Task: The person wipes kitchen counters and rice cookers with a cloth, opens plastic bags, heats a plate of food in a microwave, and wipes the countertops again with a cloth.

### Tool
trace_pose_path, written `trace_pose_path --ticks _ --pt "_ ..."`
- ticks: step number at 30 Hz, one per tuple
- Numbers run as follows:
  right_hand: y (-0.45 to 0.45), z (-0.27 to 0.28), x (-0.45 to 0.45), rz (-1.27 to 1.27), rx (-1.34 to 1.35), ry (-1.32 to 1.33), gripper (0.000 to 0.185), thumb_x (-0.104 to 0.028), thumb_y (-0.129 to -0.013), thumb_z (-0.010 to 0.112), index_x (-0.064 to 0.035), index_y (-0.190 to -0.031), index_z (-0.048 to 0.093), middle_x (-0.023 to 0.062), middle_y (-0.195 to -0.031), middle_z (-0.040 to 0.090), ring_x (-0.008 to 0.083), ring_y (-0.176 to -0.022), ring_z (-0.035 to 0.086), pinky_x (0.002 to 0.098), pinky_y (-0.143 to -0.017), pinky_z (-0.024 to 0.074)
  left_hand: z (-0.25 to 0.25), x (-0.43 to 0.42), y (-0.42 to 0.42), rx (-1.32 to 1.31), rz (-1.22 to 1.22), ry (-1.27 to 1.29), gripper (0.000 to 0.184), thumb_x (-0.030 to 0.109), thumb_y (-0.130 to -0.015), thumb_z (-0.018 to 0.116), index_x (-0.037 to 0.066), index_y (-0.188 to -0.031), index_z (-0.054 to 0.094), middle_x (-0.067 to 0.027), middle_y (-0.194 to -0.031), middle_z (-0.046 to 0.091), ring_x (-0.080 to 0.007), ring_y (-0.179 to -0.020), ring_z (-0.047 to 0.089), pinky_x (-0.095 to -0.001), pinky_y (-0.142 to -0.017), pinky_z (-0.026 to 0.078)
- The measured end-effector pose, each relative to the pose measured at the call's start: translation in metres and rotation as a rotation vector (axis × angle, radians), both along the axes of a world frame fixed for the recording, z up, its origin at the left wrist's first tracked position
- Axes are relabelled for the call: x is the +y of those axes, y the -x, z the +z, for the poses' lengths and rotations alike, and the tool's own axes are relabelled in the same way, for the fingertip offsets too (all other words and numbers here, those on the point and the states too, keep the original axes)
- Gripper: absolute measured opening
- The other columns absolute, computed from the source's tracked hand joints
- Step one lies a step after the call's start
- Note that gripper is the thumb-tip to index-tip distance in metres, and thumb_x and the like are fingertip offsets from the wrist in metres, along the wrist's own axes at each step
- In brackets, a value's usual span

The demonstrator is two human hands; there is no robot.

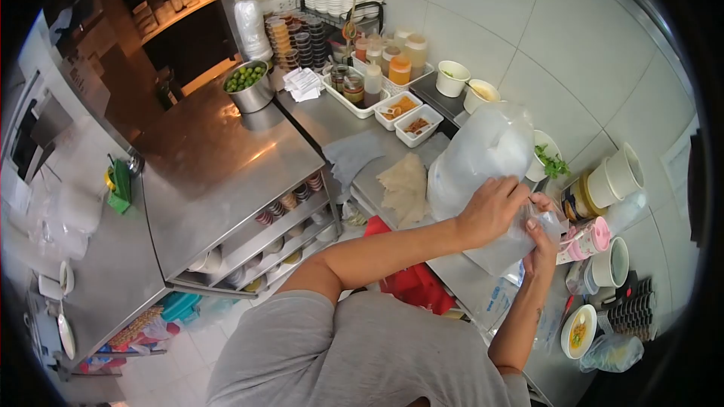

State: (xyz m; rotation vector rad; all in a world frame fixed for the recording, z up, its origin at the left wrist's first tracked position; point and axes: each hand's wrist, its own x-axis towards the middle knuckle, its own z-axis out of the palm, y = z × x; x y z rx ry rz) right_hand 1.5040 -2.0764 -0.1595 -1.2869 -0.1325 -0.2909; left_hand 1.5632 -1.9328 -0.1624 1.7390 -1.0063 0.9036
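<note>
A clear plastic bag [504, 250] hangs between my two hands above the steel counter. My left hand [494, 211] reaches across from the left, its fingers closed together at the bag's upper edge. From below, my right hand [538, 240] grips the bag's other side, thumb pressed against the plastic. What the bag holds, if anything, cannot be made out. Just behind my hands stands a large, bulging translucent plastic sack [483, 154]. A white tub with green herbs [550, 160] is close to its right side.
A bowl of food [578, 331] sits at the lower right, near stacked tubs [615, 181] and a pink-lidded container [592, 235]. Sauce bottles [400, 68] and white trays [418, 125] line the back. Left of them is a pot of green limes [249, 84]. A beige cloth [405, 190] lies on the counter.
</note>
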Motion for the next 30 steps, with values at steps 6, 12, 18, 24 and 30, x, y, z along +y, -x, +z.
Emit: trace_pose_path --ticks 6,12,18,24,30 --pt "-0.015 -0.052 -0.057 0.246 0.107 -0.065 0.043 -0.016 -0.063 0.079 -0.0022 -0.097 0.058 0.0028 -0.083 0.062 0.0140 -0.076 0.058 0.0270 -0.072 0.0445 0.026 0.016 0.000 0.716 -0.668 0.467 0.018 0.017 -0.094 0.044 0.004 -0.080 0.042 -0.0055 -0.059 0.044 -0.0197 -0.053 0.050 -0.0316 -0.055 0.041" --pt "-0.025 -0.072 -0.054 -0.032 0.047 -0.300 0.032 -0.024 -0.080 0.067 -0.0021 -0.101 0.059 0.0075 -0.095 0.062 0.0176 -0.084 0.060 0.0309 -0.074 0.0484 0.053 0.081 -0.029 1.127 -1.358 0.661 0.017 0.022 -0.094 0.047 0.007 -0.086 0.044 -0.0017 -0.065 0.045 -0.0157 -0.060 0.052 -0.0267 -0.058 0.045" --pt "-0.039 -0.014 -0.043 0.211 -0.105 -0.406 0.042 -0.039 -0.092 0.047 0.0000 -0.104 0.058 0.0079 -0.098 0.061 0.0152 -0.085 0.058 0.0271 -0.076 0.0469 0.014 0.063 -0.005 0.531 -0.479 -0.412 0.020 0.023 -0.090 0.053 0.003 -0.092 0.053 -0.0044 -0.076 0.054 -0.0198 -0.074 0.056 -0.0290 -0.064 0.044" --pt "-0.077 0.052 -0.024 -0.277 0.089 0.524 0.030 -0.019 -0.086 0.056 0.0015 -0.107 0.055 0.0062 -0.090 0.061 0.0149 -0.078 0.058 0.0246 -0.072 0.0467 0.048 0.065 -0.036 0.407 0.012 0.277 0.027 0.025 -0.092 0.048 0.004 -0.107 0.055 -0.0160 -0.097 0.059 -0.0328 -0.090 0.057 -0.0371 -0.078 0.043" --pt "-0.104 0.012 -0.002 -0.186 -0.034 0.354 0.027 -0.019 -0.086 0.054 0.0008 -0.104 0.057 0.0064 -0.090 0.059 0.0138 -0.079 0.056 0.0239 -0.069 0.0464 -0.027 0.041 -0.079 0.498 0.185 0.236 0.028 0.026 -0.093 0.042 0.008 -0.112 0.051 -0.0170 -0.101 0.057 -0.0359 -0.092 0.056 -0.0421 -0.080 0.044"
